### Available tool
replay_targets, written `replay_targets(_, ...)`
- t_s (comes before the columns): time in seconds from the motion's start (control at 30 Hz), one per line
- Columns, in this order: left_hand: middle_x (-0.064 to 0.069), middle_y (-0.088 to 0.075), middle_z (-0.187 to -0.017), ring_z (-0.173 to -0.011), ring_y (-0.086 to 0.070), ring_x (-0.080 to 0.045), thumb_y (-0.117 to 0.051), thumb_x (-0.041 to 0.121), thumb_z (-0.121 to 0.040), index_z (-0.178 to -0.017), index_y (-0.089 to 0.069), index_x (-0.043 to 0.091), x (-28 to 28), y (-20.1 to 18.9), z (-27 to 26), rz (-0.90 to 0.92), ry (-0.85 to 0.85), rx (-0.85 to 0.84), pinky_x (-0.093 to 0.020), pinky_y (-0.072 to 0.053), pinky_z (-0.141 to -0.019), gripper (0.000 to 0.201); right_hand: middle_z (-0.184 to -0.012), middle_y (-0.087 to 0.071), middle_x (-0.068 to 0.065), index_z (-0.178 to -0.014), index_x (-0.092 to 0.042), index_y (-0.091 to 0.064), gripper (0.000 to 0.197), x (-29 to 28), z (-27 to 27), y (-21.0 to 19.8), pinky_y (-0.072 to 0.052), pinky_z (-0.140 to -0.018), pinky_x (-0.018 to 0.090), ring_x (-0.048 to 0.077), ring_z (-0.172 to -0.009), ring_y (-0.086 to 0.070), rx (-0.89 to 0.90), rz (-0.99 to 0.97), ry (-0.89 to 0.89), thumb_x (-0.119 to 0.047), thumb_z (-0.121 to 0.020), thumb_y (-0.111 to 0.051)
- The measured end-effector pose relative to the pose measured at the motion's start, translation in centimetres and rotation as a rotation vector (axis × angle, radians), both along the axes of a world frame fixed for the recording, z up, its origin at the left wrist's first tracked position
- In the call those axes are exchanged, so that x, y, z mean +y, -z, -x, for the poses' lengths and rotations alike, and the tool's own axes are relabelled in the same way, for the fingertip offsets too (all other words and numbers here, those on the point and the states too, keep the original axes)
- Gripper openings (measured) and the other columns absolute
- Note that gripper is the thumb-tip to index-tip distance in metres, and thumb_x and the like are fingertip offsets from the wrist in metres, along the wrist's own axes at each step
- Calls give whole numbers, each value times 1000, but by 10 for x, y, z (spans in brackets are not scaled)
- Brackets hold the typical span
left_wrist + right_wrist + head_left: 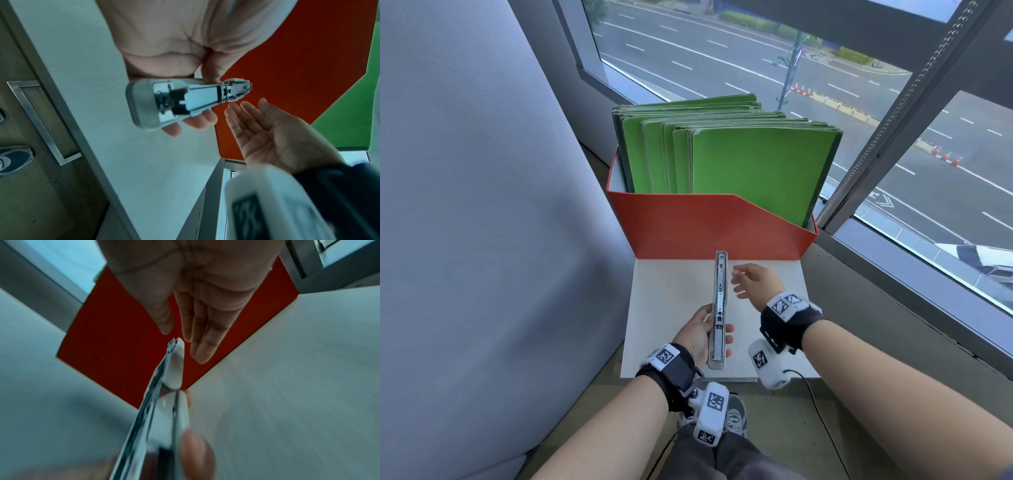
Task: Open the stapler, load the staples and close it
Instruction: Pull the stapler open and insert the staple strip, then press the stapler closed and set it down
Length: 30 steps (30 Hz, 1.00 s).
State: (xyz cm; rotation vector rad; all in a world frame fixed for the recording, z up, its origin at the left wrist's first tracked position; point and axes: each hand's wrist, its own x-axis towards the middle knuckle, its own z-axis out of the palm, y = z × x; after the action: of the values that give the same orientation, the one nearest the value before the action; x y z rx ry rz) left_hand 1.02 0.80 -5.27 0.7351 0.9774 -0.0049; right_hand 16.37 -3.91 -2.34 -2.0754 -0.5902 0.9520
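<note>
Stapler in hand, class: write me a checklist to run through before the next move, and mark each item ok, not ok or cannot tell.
1. Stapler swung open, metal channel facing up: ok.
2. Left hand grips its rear end: ok.
3. Right hand free and open beside it: ok.
4. Staples lying in the channel: cannot tell.
5. Spare staples in sight on the white board: not ok.
6. Front tip clear of the red box: ok.

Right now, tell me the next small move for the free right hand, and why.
Probably bring the right hand to the far tip of the opened silver metal stapler and fold it shut. The left hand grips its near end, and the right hand hangs open beside the tip, holding nothing.
</note>
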Motion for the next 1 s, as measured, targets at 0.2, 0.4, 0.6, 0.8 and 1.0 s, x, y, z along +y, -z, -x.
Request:
replay_targets(0.2,-10,-63,-79,-63,-57,-23,-27,11,-99,-106,-56,28,-6,3,9,-7,56,20,-35,-51,-63,34,-99,-67,13,-122,1,-58,34,32,-20,0,-60,-80,41,28,-83,-67,193,-45,117,-21,-97,-51)
replay_targets(0.4,-10,-60,-78,-61,-54,-22,-26,9,-99,-107,-54,26,-2,3,11,-33,62,49,-32,-48,-58,33,-89,-71,25,-97,7,-69,26,36,-26,-6,-59,-84,48,33,-75,-68,134,-21,46,-16,-94,-57)
replay_targets(0.6,-10,-59,-74,-59,-53,-22,-25,8,-98,-103,-53,27,2,6,1,-10,1,106,-33,-46,-58,34,-94,-75,12,-99,-9,-71,16,24,-16,-33,-61,-82,37,24,-86,-72,-48,-130,-121,-19,-89,-64)
replay_targets(0.8,-11,-60,-76,-60,-55,-23,-20,7,-97,-108,-50,24,4,3,-14,30,-32,122,-34,-47,-57,37,-92,-74,-1,-97,-16,-72,16,-13,6,-48,-58,-80,23,8,-85,-68,-180,-234,-226,-26,-85,-69)
replay_targets(1.0,-10,-61,-80,-70,-59,-23,-38,38,-97,-99,-59,16,7,-1,-25,64,-64,108,-38,-50,-62,30,-98,-67,4,-98,-12,-71,16,-41,27,-35,-56,-81,24,15,-90,-64,-318,-360,-393,-13,-82,-70)
